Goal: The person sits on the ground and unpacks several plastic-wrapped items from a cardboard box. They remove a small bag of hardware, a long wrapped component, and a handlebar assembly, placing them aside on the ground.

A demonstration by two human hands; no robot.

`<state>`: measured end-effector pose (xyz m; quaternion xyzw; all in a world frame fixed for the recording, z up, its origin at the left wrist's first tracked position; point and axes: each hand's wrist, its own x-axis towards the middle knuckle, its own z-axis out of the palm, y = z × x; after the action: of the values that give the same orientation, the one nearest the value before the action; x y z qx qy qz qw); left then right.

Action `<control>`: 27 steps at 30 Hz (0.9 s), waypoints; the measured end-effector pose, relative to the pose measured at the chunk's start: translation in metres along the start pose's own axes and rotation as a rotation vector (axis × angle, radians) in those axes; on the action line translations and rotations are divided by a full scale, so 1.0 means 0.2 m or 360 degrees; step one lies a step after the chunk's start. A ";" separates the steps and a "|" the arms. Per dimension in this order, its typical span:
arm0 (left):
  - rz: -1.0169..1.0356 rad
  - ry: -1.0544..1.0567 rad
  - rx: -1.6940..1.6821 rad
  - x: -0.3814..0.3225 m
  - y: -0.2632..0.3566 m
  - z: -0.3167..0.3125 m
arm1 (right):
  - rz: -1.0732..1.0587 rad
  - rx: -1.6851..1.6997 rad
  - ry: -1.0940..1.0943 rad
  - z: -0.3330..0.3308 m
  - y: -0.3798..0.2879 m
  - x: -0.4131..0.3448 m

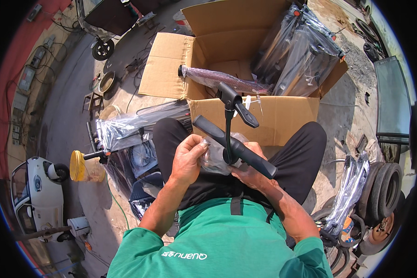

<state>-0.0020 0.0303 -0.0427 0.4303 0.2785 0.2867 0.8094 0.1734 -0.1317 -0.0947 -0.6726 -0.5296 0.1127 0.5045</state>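
My left hand (187, 160) pinches the edge of a clear plastic bag (213, 163) between thumb and fingers, with a small metallic item at the fingertips. On the bag's other side, my right hand (252, 170) holds it from behind and below, partly covered by a black bar with rounded grip ends (253, 156). A black curved stem rises from this bar to a black clamp-like head (229, 97). What supports the bar is hidden. Beyond my knees stands an open cardboard box (264, 118), with a bubble-wrapped part (226, 79) lying across its opening.
Plastic-wrapped parts (302, 52) lean in the box's right side. More wrapped bars (139, 125) lie left of my knee, near a yellow bucket (78, 166). Old tires (382, 187) and a wrapped bundle (349, 191) are at right. A white car (43, 198) stands far left.
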 end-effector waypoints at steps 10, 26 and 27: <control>-0.0106 -0.0150 -0.0235 -0.12 0.09 0.10 | 0.1068 0.0834 -0.0139 0.00 0.01 -0.03; 0.0295 -0.0207 -0.0274 -0.22 0.12 0.10 | 0.1502 0.1404 -0.0371 -0.15 -0.10 0.05; 0.0295 -0.0209 -0.0276 -0.22 0.12 0.10 | 0.1360 0.1317 -0.0423 -0.15 -0.10 0.05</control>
<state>-0.0232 -0.0014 -0.0040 0.4005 0.1581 0.3543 0.8301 0.1861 -0.1411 -0.0608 -0.5540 -0.1835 0.5845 0.5637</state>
